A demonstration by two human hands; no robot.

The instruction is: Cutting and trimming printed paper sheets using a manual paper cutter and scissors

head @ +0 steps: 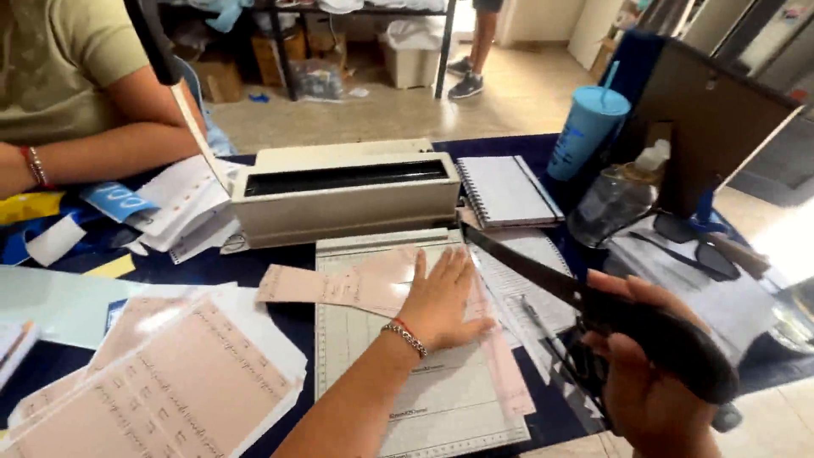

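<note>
My left hand (pixel 438 298) lies flat, fingers spread, on a pink printed sheet (pixel 339 285) that rests on the bed of a grey paper trimmer (pixel 381 339). A bead bracelet sits on that wrist. My right hand (pixel 649 373) grips the black handle of the trimmer's cutting arm (pixel 543 273), which is raised at an angle above the sheet's right edge. A cut pink strip (pixel 507 365) lies along the trimmer's right side.
A beige binding machine (pixel 343 193) stands behind the trimmer. Stacks of pink sheets (pixel 170 373) lie at the left. A spiral notebook (pixel 506 191), blue tumbler (pixel 585 131), clear pump bottle (pixel 612 199) and sunglasses (pixel 691 246) sit at the right. Another person's arm (pixel 93 153) rests at the far left.
</note>
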